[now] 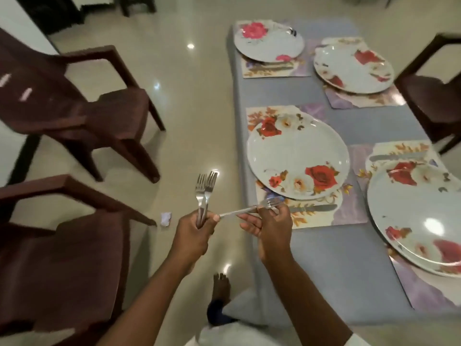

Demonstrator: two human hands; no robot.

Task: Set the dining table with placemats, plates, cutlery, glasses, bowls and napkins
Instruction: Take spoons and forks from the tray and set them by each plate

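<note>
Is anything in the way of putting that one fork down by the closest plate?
Nothing visible. The right hand holds the single silver fork right beside the bare purple floral placemat, near the white rose-patterned plate.

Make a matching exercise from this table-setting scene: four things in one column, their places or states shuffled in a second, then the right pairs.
Things
1. bundle of forks
2. single fork
3. table knife
4. crumpled paper

Places
A. on the floor between chair and table
B. upright in the left hand
C. flat on the placemat below the nearest plate
D. pinched by the right hand

Pairs: 1-B, 2-D, 3-C, 4-A
</note>
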